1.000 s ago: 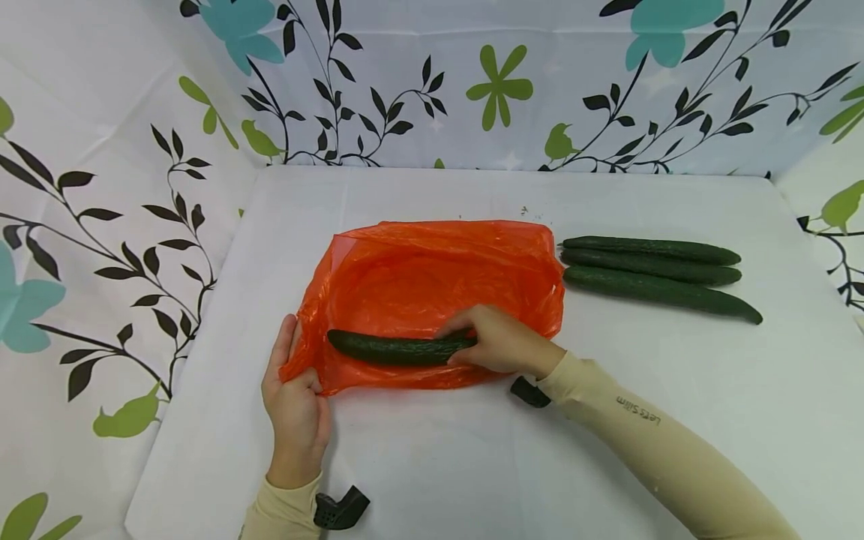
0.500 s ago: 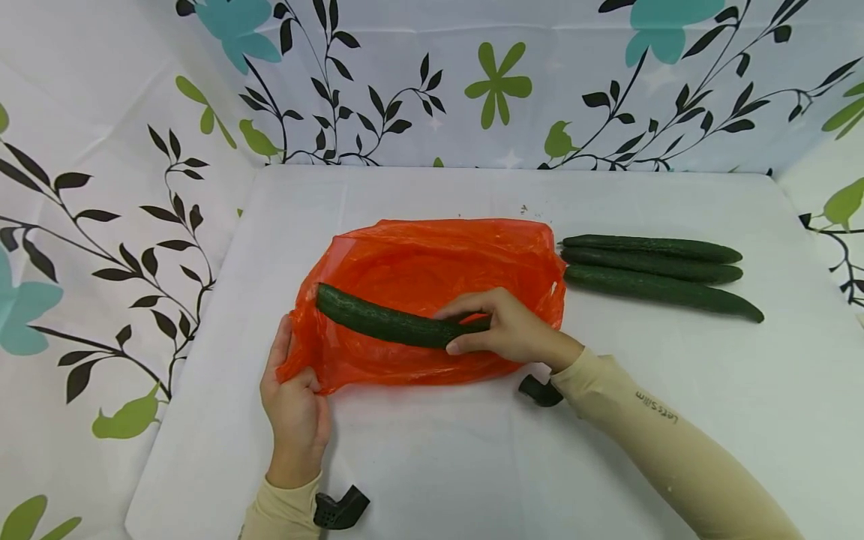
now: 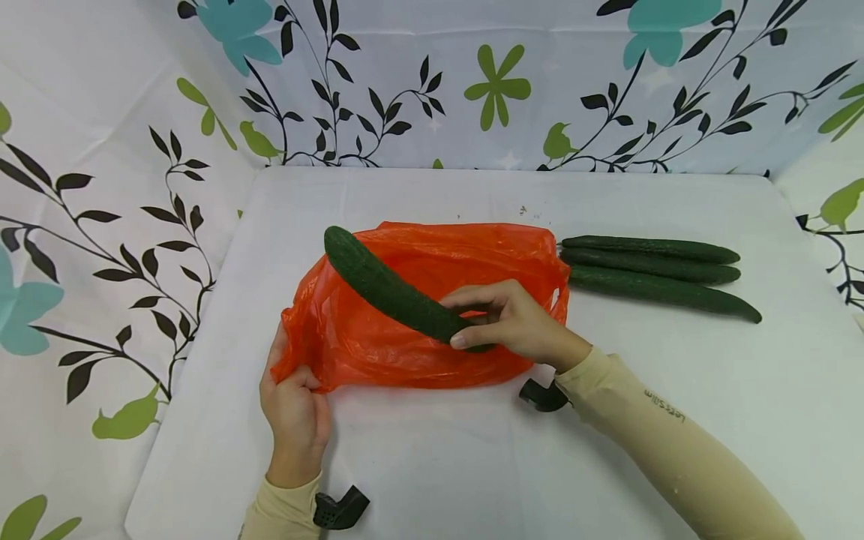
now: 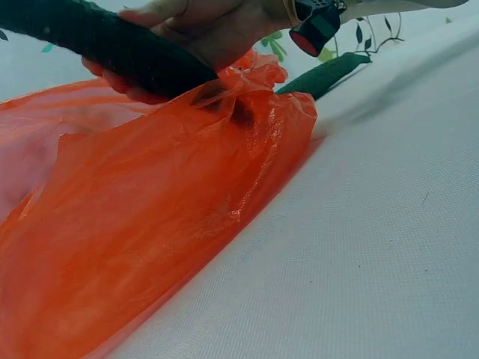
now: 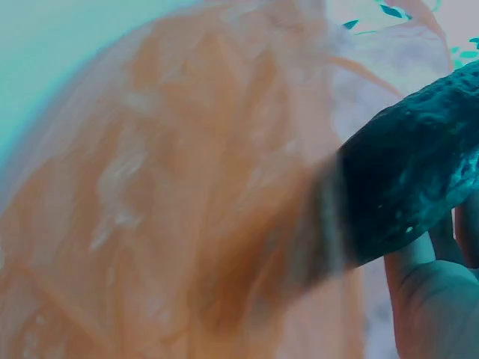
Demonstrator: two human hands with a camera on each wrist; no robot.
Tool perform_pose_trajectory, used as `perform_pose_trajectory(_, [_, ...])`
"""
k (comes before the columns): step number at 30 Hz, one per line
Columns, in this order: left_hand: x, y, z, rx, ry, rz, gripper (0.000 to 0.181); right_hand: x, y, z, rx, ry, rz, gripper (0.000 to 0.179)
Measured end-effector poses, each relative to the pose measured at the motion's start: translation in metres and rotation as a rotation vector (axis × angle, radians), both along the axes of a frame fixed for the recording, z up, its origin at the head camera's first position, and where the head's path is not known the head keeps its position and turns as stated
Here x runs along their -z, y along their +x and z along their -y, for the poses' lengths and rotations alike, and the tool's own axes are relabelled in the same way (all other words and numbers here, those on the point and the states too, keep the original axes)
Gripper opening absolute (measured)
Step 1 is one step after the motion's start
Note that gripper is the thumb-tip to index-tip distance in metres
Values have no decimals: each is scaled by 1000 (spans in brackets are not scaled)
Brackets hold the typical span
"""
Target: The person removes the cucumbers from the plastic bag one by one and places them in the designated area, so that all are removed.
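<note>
In the head view my right hand grips a dark green cucumber near its right end. The cucumber slants, its far end raised toward the upper left above an orange plastic bag. At the bag's left edge my left hand holds the thin plastic between thumb and fingers. The left wrist view shows the cucumber in the right hand, its lower end partly behind the bag's film. In the right wrist view the cucumber's end passes behind the translucent orange plastic.
Several things lie on the white table: to the right of the bag, three more cucumbers rest side by side. A black wrist camera sits by the left wrist, another by the right. A patterned cloth hangs behind the table.
The cucumber in my right hand has risen from low in the bag, its left end swinging up and away. The right hand has shifted slightly up and right. My left hand stays on the bag's edge.
</note>
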State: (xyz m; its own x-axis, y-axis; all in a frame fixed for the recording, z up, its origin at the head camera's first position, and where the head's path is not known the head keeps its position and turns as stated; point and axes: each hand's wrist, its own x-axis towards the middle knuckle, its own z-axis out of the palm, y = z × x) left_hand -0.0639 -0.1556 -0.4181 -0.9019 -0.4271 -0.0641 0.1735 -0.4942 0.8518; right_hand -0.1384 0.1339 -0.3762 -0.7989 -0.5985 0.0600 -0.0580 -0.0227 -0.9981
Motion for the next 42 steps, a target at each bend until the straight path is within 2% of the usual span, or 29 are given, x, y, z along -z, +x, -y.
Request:
perform_pose_trajectory(4, [0, -1, 0, 10, -8, 0, 85, -5, 1, -3, 2, -127, 59, 39])
perform_pose_trajectory(13, [1, -3, -1, 23, -5, -6, 83, -18, 3, -22, -29, -439, 111, 37])
perform_pose_trajectory(22, [3, -2, -1, 28, -9, -4, 83, -39, 11, -53, 4, -644, 143, 27])
perform_pose_trajectory(27, [3, -2, 0, 30, -17, -20, 82, -48, 13, -78, 13, -767, 151, 27])
perform_pose_trajectory(36, [3, -2, 1, 43, -6, 5, 80, -55, 19, -125, 36, -869, 142, 26])
perform_pose_trajectory(42, [2, -2, 2, 58, -20, 0, 76, -58, 22, -149, 98, -841, 119, 22])
